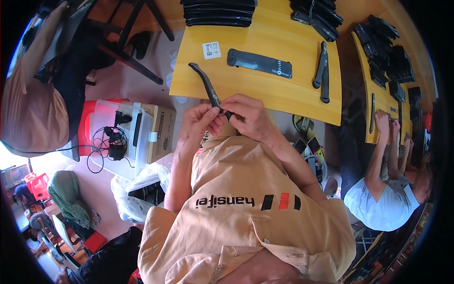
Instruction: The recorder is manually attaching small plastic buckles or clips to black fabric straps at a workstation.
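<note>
A narrow black strap (210, 86) is held in front of my body, at the near edge of the yellow wooden table (198, 90). My left hand (202, 118) pinches it near its lower end between thumb and fingers. My right hand (248, 116) is closed round that lower end, just to the right, and its fingers hide part of it. The strap's free end slants up and left over the tabletop. Beyond my hands lies a flat, wide black strip (257, 63) with small white marks at its right end. A white printed label (211, 50) sits to its left.
Two narrow black straps (322, 71) lie at the table's right. Stacks of black pieces (218, 13) and a black bundle (316, 18) stand at the back. On my left are a clear plastic bin (106, 151) with cables and a cardboard box (163, 132). Co-workers sit on both sides.
</note>
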`<state>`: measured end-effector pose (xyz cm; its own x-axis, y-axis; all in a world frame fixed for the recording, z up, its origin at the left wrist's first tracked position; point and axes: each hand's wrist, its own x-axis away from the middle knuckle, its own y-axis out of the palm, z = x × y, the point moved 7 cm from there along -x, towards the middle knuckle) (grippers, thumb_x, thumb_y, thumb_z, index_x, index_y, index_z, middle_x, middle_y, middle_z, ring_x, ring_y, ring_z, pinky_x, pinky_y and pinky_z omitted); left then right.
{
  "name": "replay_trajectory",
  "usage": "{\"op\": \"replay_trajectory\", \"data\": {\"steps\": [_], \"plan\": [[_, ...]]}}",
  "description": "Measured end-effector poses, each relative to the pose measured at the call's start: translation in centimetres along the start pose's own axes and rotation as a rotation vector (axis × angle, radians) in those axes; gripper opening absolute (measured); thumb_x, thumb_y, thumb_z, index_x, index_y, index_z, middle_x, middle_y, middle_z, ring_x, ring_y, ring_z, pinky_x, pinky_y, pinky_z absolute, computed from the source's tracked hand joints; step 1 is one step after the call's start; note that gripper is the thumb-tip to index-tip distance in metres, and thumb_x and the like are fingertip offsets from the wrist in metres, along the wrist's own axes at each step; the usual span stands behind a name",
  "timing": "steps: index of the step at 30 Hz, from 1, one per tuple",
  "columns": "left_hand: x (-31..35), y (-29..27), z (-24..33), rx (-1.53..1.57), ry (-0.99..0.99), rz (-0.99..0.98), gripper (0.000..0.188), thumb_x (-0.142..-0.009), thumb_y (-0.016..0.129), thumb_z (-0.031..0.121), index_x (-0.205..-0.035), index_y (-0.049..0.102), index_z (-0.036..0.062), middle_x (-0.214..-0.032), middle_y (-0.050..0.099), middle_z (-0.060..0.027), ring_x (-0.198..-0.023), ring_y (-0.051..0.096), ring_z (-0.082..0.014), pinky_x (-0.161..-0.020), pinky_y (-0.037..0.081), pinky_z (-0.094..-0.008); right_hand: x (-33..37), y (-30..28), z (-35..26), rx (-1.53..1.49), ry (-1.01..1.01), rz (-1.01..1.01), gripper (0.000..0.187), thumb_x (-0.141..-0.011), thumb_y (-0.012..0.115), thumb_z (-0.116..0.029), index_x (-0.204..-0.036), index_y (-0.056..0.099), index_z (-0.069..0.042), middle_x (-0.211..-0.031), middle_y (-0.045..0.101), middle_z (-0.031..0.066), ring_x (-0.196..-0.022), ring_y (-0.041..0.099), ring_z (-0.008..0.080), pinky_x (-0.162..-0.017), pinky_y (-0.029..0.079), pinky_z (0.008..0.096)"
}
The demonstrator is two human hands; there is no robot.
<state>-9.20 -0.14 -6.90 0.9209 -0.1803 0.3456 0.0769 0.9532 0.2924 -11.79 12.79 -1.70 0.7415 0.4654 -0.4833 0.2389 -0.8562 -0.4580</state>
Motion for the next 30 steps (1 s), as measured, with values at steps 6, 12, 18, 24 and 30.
{"op": "replay_trajectory", "data": {"steps": [6, 12, 18, 24, 30], "plan": [[0.3, 0.7, 0.8, -0.035, 0.083, -0.014, 0.022, -0.092, 0.051, 0.016, -0.084, 0.06, -0.0027, -0.064, 0.056, -0.0043, -0.051, 0.052, -0.008, -0.047, 0.041, -0.0198, -0.6, -0.3, 0.5, -0.157, 0.18, -0.038, 0.023, -0.067, 0.054, 0.007, -0.089, 0.062, 0.005, -0.082, 0.061, 0.0121, -0.069, 0.06, 0.0194, -0.061, 0.048, 0.0251], [0.6, 0.7, 1.3, -0.079, 0.186, 0.082, 0.022, -0.091, 0.051, 0.016, -0.08, 0.058, -0.0014, -0.061, 0.055, -0.0032, -0.048, 0.048, -0.0056, -0.043, 0.037, -0.0176, -0.5, 0.1, 0.7, -0.256, 0.286, 0.027, 0.02, -0.07, 0.054, 0.008, -0.089, 0.061, 0.005, -0.082, 0.06, 0.0097, -0.068, 0.058, 0.0125, -0.06, 0.047, 0.0209], [0.9, 0.8, 2.0, -0.069, 0.257, 0.14, 0.021, -0.09, 0.054, 0.016, -0.077, 0.058, -0.0002, -0.057, 0.054, -0.001, -0.044, 0.045, -0.0035, -0.04, 0.034, -0.0162, 0.3, 0.8, 1.9, -0.65, 0.411, 0.181, 0.022, -0.07, 0.05, 0.012, -0.088, 0.061, 0.006, -0.082, 0.059, 0.0098, -0.072, 0.061, 0.0141, -0.061, 0.049, 0.0232], [1.6, 0.9, 3.1, -0.131, 0.286, 0.152, 0.022, -0.089, 0.054, 0.014, -0.073, 0.059, -0.0001, -0.057, 0.053, -0.0008, -0.045, 0.044, -0.0028, -0.041, 0.033, -0.0164, -0.5, -0.1, 0.4, -0.537, 0.313, 0.082, 0.026, -0.072, 0.046, 0.015, -0.091, 0.061, 0.008, -0.089, 0.059, 0.0096, -0.079, 0.06, 0.0131, -0.073, 0.05, 0.023], [2.3, 1.7, 5.0, -0.388, 0.351, 0.118, 0.022, -0.087, 0.055, 0.013, -0.072, 0.058, -0.0022, -0.055, 0.051, -0.0019, -0.049, 0.045, -0.0056, -0.046, 0.035, -0.0209, -0.3, 0.7, 1.0, -0.818, 0.461, -0.026, 0.023, -0.073, 0.048, 0.014, -0.091, 0.062, 0.009, -0.088, 0.061, 0.01, -0.08, 0.06, 0.0137, -0.071, 0.049, 0.0226]]}}
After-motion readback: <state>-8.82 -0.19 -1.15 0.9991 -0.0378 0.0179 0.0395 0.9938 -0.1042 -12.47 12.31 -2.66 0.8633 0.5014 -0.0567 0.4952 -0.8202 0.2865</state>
